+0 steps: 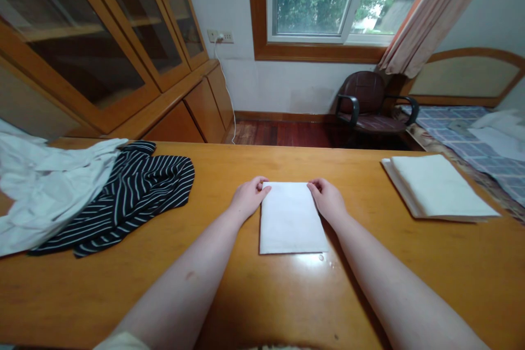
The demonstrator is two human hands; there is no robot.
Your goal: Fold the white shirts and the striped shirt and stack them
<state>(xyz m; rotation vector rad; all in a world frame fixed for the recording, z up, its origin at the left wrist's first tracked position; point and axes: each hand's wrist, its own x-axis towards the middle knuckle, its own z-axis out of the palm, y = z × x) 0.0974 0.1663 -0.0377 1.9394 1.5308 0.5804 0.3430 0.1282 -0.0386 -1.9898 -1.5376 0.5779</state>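
Observation:
A flat white rectangular piece (291, 221) lies on the wooden table in front of me. Its edges are straight; whether it is board, paper or folded cloth I cannot tell. At its far left corner, my left hand (249, 197) is closed, the thumb on top and the fingers curled at the edge. My right hand (327, 199) grips the far right corner in much the same way. Both forearms reach forward on either side of the piece.
Crumpled white cloth (53, 175) and a black-and-white striped garment (135, 191) lie at the left. A folded white stack (438, 186) sits on the table (221, 169) at the right. Beyond stand a cabinet (164, 79), an office chair (365, 95) and a bed (463, 131).

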